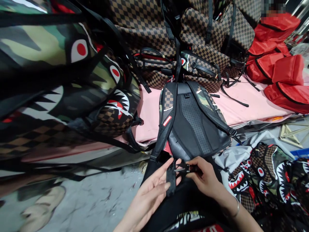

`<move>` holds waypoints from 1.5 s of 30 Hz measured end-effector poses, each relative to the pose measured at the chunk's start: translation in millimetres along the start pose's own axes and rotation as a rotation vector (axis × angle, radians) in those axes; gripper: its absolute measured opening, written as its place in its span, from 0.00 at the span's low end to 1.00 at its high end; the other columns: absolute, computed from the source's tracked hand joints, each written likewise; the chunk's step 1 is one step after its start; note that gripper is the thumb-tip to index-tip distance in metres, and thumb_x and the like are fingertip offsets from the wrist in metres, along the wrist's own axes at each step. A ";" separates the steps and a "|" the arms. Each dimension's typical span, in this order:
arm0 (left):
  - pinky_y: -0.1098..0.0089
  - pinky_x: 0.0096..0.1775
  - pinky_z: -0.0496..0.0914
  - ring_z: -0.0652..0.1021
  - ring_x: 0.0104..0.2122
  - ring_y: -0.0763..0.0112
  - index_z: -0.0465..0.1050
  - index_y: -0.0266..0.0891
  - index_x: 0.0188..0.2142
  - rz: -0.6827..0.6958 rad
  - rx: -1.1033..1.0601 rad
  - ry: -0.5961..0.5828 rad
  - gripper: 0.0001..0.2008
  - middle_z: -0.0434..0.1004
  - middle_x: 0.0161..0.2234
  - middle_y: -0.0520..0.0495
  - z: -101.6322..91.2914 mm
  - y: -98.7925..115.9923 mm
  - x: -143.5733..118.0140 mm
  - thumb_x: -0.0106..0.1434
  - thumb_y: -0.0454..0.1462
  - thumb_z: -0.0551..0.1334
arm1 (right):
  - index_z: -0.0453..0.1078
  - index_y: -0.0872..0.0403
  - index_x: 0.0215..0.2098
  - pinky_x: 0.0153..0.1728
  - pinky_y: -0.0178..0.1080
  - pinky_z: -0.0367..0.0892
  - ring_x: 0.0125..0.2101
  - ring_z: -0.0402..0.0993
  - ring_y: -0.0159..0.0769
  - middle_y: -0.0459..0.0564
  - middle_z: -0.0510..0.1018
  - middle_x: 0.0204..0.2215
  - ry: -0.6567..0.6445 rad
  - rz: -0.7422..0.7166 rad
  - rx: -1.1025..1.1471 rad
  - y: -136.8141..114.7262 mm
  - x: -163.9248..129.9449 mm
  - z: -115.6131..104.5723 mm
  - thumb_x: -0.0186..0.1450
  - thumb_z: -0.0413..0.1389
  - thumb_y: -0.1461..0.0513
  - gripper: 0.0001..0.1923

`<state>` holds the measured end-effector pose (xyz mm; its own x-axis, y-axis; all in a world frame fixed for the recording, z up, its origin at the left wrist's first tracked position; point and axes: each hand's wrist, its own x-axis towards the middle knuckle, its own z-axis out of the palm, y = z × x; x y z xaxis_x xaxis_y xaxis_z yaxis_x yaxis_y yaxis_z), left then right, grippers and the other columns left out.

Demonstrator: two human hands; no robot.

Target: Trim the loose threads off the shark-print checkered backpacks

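While the left hand [154, 187], its fingers mostly extended, has a black strap [171, 182] between thumb and fingers, the right hand [204, 176] is curled around small snips [187, 168], blades pointing at the strap. Just beyond both, a backpack [193, 125] lies straps-up across the near edge of the pink table [147, 112]. Red bags [287, 95] sit toward the table's right end.

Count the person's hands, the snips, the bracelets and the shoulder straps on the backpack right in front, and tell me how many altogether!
Left hand and right hand: 2
Snips in the right hand: 1
Bracelet on the right wrist: 1
Shoulder straps on the backpack: 2
Total: 6
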<state>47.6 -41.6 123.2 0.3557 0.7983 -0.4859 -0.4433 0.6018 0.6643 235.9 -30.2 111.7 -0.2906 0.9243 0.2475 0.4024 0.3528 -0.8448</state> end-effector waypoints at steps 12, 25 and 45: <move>0.60 0.50 0.66 0.76 0.41 0.62 0.74 0.43 0.43 -0.098 0.062 -0.129 0.19 0.78 0.36 0.47 -6.6 -22.9 1.7 0.50 0.34 0.62 | 0.71 0.53 0.29 0.25 0.32 0.60 0.22 0.67 0.30 0.45 0.73 0.22 0.043 -0.006 0.162 -3.4 8.8 12.9 0.57 0.50 0.65 0.08; 0.72 0.34 0.69 0.74 0.30 0.68 0.77 0.38 0.28 0.355 0.735 0.370 0.16 0.76 0.27 0.47 -15.0 -14.9 8.7 0.54 0.48 0.60 | 0.62 0.53 0.46 0.35 0.35 0.64 0.34 0.68 0.33 0.49 0.71 0.34 0.233 0.135 0.062 4.8 -2.5 15.5 0.64 0.48 0.62 0.12; 0.75 0.35 0.70 0.76 0.31 0.70 0.78 0.40 0.33 0.326 0.584 0.376 0.14 0.80 0.31 0.48 -19.0 -19.3 10.2 0.49 0.44 0.65 | 0.67 0.54 0.39 0.31 0.36 0.64 0.31 0.70 0.35 0.51 0.74 0.29 -0.022 -0.156 -0.279 4.5 5.6 4.3 0.66 0.47 0.62 0.07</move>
<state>44.2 -44.6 94.6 -0.0686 0.9497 -0.3054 0.0660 0.3098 0.9485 232.4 -24.2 107.3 -0.3850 0.8538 0.3505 0.5737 0.5188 -0.6338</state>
